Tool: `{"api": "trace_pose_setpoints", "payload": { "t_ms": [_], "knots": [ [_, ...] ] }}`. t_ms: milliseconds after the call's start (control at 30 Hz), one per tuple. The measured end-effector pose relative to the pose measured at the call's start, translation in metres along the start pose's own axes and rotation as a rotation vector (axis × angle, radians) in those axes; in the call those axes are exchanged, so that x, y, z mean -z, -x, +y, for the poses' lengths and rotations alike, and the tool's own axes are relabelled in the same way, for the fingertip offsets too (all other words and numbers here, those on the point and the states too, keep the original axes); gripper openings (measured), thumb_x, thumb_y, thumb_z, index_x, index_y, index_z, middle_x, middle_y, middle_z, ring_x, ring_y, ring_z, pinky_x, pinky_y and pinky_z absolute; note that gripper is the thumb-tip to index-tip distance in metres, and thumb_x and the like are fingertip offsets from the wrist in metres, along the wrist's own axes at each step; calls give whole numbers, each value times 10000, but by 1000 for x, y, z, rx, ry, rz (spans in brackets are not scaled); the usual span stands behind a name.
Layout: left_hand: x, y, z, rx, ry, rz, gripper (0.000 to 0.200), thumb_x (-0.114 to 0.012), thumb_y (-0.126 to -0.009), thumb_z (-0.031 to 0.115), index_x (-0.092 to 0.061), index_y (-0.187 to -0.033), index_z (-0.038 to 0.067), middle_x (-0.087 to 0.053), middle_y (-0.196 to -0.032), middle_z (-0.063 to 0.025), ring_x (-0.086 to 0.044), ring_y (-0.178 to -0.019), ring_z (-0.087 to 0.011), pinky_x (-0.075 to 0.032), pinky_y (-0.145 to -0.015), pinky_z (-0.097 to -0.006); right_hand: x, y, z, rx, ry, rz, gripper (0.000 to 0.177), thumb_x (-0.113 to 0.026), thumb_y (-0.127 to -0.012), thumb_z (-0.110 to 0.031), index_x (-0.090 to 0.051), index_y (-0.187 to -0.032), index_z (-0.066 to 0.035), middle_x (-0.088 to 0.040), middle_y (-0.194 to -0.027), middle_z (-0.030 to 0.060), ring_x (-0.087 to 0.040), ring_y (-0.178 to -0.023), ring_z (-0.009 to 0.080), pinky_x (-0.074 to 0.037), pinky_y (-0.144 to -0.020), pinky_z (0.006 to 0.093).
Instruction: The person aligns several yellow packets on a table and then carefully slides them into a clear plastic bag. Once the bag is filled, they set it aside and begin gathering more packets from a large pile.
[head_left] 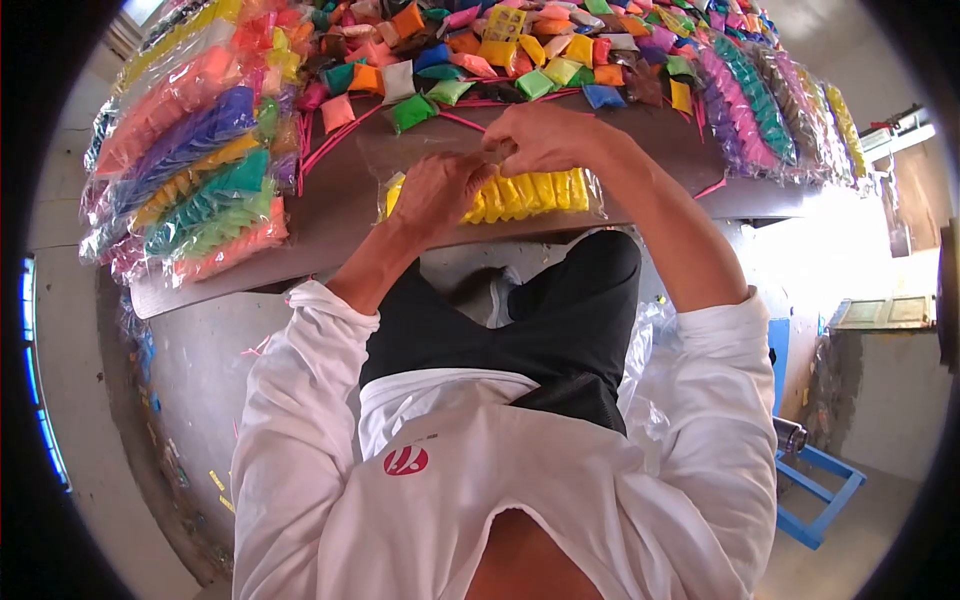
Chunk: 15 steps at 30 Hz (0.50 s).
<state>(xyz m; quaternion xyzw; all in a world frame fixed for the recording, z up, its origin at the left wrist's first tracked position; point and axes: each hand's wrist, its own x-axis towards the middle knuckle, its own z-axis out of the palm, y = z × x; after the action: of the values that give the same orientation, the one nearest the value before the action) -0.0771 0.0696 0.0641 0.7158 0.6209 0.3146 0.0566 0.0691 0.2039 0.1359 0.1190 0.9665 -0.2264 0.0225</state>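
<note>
A clear plastic bag point(598, 192) with a row of yellow packets point(530, 194) lies along the table's near edge. My left hand point(440, 190) is over the left part of the bag, its fingers bent and closed on the plastic. Close beside it, my right hand point(545, 138) is raised over the bag's far side with thumb and fingertips pinched together. What sits in that pinch is too small to make out. The fingertips of both hands nearly meet. Part of the yellow row is hidden behind my left hand.
Loose colored packets point(450, 90) are heaped at the back of the brown table point(340, 215). Filled clear bags are stacked at left point(190, 150) and right point(750, 110). Pink strings point(340, 135) lie across the tabletop. A blue metal frame point(825, 500) stands on the floor at right.
</note>
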Motion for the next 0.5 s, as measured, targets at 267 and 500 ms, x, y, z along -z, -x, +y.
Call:
{"api": "trace_pose_setpoints", "payload": {
  "t_ms": [267, 500],
  "knots": [
    [-4, 1, -6, -16, -13, -32, 232, -537, -951, 249, -665, -1038, 76, -668, -882, -190, -632, -816, -406, -490, -675, -477, -16, -4, -3, -23, 187, 36, 197, -692, -678, -160, -629, -791, -12, -635, -782, 168, -622, -777, 370, -474, -663, 465],
    [18, 2, 7, 56, -33, -69, 176, -581, -910, 193, -666, -921, 39, -645, -817, -201, -618, -797, -414, -483, -689, -485, -36, 14, -9, 66, 342, 267, 161, -702, -689, -104, -602, -797, -40, -629, -785, 162, -618, -767, 396, -470, -644, 495]
  ]
}}
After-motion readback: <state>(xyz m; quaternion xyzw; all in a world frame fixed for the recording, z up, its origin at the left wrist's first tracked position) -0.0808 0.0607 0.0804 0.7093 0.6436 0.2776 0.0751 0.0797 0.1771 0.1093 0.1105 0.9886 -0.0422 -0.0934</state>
